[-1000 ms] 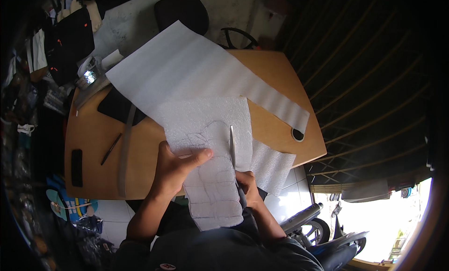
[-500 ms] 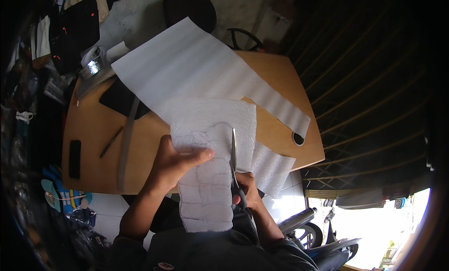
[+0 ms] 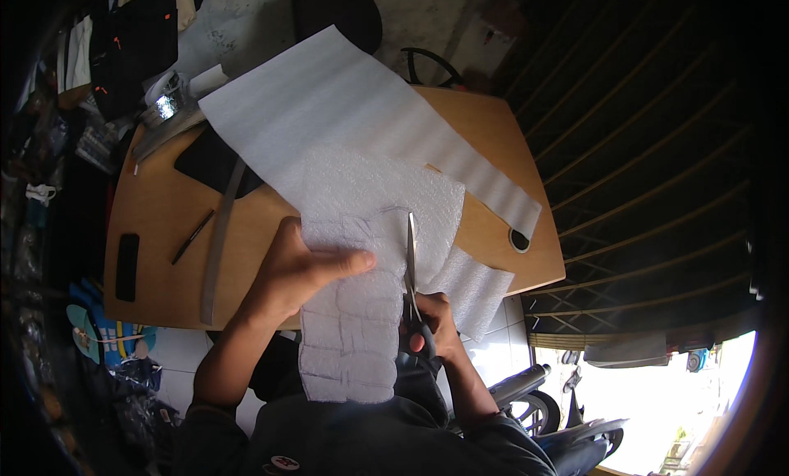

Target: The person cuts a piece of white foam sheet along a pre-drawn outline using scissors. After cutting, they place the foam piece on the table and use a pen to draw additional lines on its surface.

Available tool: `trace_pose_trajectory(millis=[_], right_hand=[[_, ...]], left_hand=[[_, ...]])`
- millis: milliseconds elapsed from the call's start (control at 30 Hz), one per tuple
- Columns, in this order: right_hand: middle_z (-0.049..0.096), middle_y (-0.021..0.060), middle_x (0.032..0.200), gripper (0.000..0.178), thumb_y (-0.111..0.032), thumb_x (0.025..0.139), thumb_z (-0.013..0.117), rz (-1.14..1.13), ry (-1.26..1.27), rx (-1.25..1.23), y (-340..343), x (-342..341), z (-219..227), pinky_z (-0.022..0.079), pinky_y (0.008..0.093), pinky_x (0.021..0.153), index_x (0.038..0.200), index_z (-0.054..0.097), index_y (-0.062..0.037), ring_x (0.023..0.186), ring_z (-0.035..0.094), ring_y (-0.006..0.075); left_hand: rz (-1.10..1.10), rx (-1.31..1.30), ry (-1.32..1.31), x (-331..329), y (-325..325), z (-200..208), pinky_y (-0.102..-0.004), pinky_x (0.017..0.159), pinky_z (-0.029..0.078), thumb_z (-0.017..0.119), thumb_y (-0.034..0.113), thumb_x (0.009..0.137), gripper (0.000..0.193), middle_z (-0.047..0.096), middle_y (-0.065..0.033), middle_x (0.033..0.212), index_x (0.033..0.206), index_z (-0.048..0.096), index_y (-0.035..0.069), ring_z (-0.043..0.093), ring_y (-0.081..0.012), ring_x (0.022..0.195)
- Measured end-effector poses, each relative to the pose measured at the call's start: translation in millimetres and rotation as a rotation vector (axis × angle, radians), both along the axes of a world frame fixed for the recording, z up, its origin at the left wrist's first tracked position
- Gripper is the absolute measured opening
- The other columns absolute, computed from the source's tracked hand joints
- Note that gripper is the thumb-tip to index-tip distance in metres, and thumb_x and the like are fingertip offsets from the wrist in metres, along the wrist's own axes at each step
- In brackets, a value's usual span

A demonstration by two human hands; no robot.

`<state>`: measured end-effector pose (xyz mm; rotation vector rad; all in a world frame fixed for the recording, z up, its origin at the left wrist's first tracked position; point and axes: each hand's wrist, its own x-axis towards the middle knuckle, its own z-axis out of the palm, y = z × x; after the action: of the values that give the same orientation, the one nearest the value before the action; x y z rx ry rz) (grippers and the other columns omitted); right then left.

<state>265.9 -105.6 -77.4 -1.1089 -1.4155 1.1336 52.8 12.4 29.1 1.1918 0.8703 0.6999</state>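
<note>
A piece of white foam sheet [image 3: 349, 344] with pen lines drawn on it hangs over the table's near edge. My left hand [image 3: 308, 266] grips its left side, thumb flat on top and fingers hidden beneath. Black-handled scissors [image 3: 412, 254] are in my right hand [image 3: 433, 324], with fingers through the handles. Their blades point away from me and lie at the foam along the drawn outline's right side. Below the blades the foam's right edge follows the outline. A larger white foam sheet [image 3: 329, 106] lies on the table beyond.
On the wooden table [image 3: 255, 279] lie a metal ruler [image 3: 220, 246], a pen [image 3: 192, 236], a black phone [image 3: 127, 266] and a dark flat item [image 3: 215, 164]. A foam offcut [image 3: 472, 291] overhangs the near right edge. A motorcycle [image 3: 567, 427] stands at lower right, a dark chair [image 3: 337, 16] behind.
The foam piece has tilted and shifted a little left at its near end, and its far right corner has swung outward. The scissor blades look slightly wider apart.
</note>
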Motion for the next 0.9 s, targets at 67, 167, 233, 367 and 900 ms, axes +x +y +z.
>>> trace_pose_trajectory(millis=[67, 167, 233, 367, 900], right_hand=[[0.051, -0.0005, 0.057, 0.074, -0.075, 0.060, 0.072, -0.012, -0.023, 0.003, 1.8, -1.7, 3.2, 0.036, 0.0278, 0.047, 0.071, 0.055, -0.0039, 0.051, 0.048, 0.0100], [0.050, -0.0026, 0.054, 0.086, -0.091, 0.059, 0.058, -0.047, -0.108, -0.042, 3.9, -3.3, 11.7, 0.035, 0.0264, 0.047, 0.065, 0.054, -0.0053, 0.049, 0.050, 0.0099], [0.051, -0.0026, 0.055, 0.084, -0.089, 0.059, 0.059, -0.046, -0.126, -0.047, 3.9, -1.0, 9.3, 0.035, 0.0263, 0.047, 0.065, 0.055, -0.0054, 0.049, 0.050, 0.0097], [0.050, -0.0015, 0.055, 0.078, -0.082, 0.060, 0.066, -0.025, -0.105, -0.016, 3.1, 3.7, 1.3, 0.035, 0.0268, 0.047, 0.068, 0.054, -0.0051, 0.051, 0.049, 0.0098], [0.060, 0.0090, 0.065, 0.085, -0.074, 0.066, 0.071, -0.045, -0.058, 0.113, 9.2, -1.1, -7.1, 0.045, 0.0306, 0.055, 0.092, 0.063, 0.0056, 0.059, 0.060, 0.0159]], left_hand=[[0.000, 0.005, 0.012, -0.1, -0.8, 0.2, -0.0337, 0.073, 0.057, 0.082, 0.013, 0.067, 0.051, 0.068, -0.0176, 0.092, 0.107, 0.058, -0.009, 0.069, -0.0217, 0.078], [-0.010, 0.046, -0.023, -1.1, -1.6, 1.8, -0.0314, 0.073, 0.057, 0.081, 0.016, 0.071, 0.040, 0.070, -0.0147, 0.088, 0.099, 0.065, -0.008, 0.070, -0.0189, 0.078], [-0.019, 0.064, -0.050, -1.9, -1.0, 2.0, -0.0303, 0.072, 0.056, 0.080, 0.017, 0.073, 0.035, 0.071, -0.0132, 0.086, 0.095, 0.068, -0.007, 0.070, -0.0176, 0.077], [-0.036, 0.042, -0.070, -2.1, 1.2, 0.8, -0.0308, 0.072, 0.056, 0.080, 0.016, 0.072, 0.036, 0.071, -0.0137, 0.086, 0.095, 0.067, -0.008, 0.070, -0.0179, 0.078], [0.124, -0.137, -0.297, 21.9, -22.5, -14.4, -0.0348, 0.072, 0.057, 0.083, 0.014, 0.069, 0.051, 0.064, -0.0168, 0.094, 0.106, 0.057, -0.010, 0.067, -0.0217, 0.079]])
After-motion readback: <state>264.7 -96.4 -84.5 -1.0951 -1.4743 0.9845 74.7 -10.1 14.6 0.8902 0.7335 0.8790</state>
